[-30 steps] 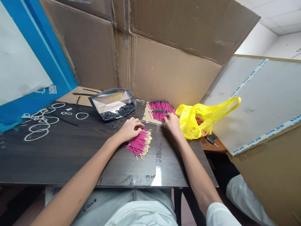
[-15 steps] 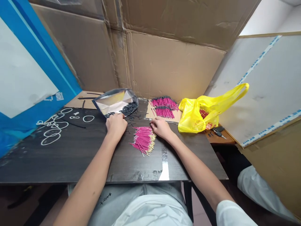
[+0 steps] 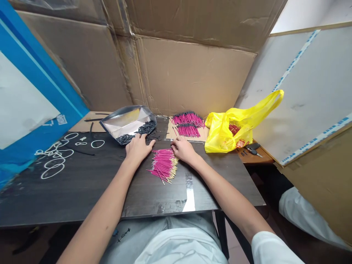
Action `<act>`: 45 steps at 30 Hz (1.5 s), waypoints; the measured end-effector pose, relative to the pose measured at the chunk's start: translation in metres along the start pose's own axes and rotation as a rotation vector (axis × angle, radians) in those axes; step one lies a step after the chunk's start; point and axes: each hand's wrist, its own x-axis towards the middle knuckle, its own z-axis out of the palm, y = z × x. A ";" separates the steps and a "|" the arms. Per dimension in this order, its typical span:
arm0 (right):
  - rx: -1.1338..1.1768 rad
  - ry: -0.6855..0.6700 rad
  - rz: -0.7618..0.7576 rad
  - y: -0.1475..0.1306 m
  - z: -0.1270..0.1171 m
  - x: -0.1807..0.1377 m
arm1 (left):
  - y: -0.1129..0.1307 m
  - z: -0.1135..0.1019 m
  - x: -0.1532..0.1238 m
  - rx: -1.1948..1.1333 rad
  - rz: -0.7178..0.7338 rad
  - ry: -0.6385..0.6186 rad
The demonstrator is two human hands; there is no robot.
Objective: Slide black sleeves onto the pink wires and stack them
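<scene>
Where the two hands meet at the centre of the frame, a fan of pink sticks [image 3: 163,165] with pale yellow tips lies flat on the dark table [image 3: 82,183]. Left hand [image 3: 138,146], fingers spread and palm down, rests just left of the sticks, its fingertips among loose black pieces [image 3: 154,137] spilled from a shiny tray [image 3: 123,123] at upper centre-left. Right hand [image 3: 183,148], fingers loosely curled and gripping nothing visible, touches the upper right edge of the sticks. Behind the hands, two more pink bundles [image 3: 188,124] lie on cardboard. Right of these sits a yellow bag [image 3: 231,134], with keys [image 3: 253,150] beside it. White rubber bands [image 3: 55,157] are scattered at the left. Cardboard walls [image 3: 192,73] enclose the table
</scene>
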 end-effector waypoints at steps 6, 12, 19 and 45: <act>-0.016 0.002 0.001 0.002 0.003 0.001 | -0.002 0.010 0.003 0.026 0.147 -0.059; -0.018 0.017 -0.007 0.002 0.005 0.001 | -0.003 0.014 0.008 -0.282 0.246 -0.029; -0.033 0.024 -0.010 0.002 0.006 0.000 | -0.015 -0.022 0.002 -0.136 -0.064 0.144; -0.058 0.009 -0.027 0.003 0.008 0.000 | -0.020 -0.016 0.007 -0.486 0.004 -0.015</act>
